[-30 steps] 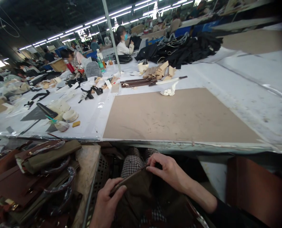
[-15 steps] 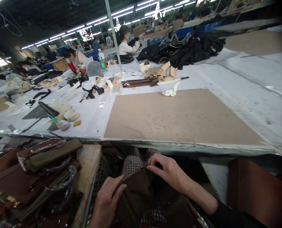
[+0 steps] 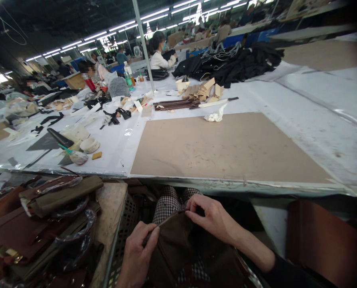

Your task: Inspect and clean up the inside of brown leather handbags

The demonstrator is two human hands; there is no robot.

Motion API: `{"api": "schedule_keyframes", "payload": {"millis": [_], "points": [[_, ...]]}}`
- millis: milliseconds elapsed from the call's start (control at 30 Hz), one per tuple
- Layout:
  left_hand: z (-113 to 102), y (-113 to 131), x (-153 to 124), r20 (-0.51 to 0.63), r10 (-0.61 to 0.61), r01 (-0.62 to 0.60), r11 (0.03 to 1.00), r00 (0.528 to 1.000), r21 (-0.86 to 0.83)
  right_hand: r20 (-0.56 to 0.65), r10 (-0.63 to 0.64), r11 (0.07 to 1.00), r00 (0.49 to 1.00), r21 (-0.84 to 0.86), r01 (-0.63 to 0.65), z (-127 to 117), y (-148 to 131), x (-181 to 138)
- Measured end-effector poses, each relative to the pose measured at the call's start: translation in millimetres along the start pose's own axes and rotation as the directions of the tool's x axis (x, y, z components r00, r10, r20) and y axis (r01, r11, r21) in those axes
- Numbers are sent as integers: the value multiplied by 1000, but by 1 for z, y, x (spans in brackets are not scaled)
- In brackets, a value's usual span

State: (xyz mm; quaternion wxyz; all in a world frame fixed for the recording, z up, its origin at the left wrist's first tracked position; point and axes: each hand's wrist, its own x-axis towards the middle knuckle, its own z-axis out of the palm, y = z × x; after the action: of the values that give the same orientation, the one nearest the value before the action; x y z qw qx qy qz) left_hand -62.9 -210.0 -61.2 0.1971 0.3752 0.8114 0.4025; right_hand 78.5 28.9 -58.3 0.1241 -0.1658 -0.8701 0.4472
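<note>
The soft, dark olive-brown fabric bag (image 3: 174, 244) lay at six o'clock over checked cloth trousers (image 3: 168, 204), its narrow rim (image 3: 171, 218) slanting from eight toward two o'clock. The bare left hand (image 3: 138, 248) pinched that rim, thumb higher than before; the bare right hand (image 3: 213, 218) pinched its two-o'clock end.

White table (image 3: 115, 146) with tan sheet (image 3: 226, 146), brown strips (image 3: 172, 105), yellow block (image 3: 97, 155) and black fabric (image 3: 247, 64)
</note>
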Motion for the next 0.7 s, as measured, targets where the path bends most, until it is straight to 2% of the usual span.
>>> {"api": "schedule_keyframes", "payload": {"millis": [200,333,433,500,567,633,700], "points": [[5,3,1,-31,-57,56,998,998,-28,58,67,969,996,-240,-51,2,-9,14],[6,1,1,-64,-62,60,998,996,-26,123,71,978,990,-206,-45,-1,-10,25],[5,0,2,-99,-66,65,998,993,-13,197,-59,988,979,-131,86,-6,-10,31],[2,-2,3,-93,-66,67,998,993,3,269,-215,970,939,-54,238,-8,-12,33],[0,-5,4,-57,-67,68,998,996,17,297,-321,946,899,45,322,-8,-15,36],[-2,-7,5,-33,-68,69,997,997,19,286,-335,942,898,80,326,-6,-18,39],[-3,-9,6,-17,-69,69,998,997,10,281,-297,952,912,14,306,-2,-20,42]]}}
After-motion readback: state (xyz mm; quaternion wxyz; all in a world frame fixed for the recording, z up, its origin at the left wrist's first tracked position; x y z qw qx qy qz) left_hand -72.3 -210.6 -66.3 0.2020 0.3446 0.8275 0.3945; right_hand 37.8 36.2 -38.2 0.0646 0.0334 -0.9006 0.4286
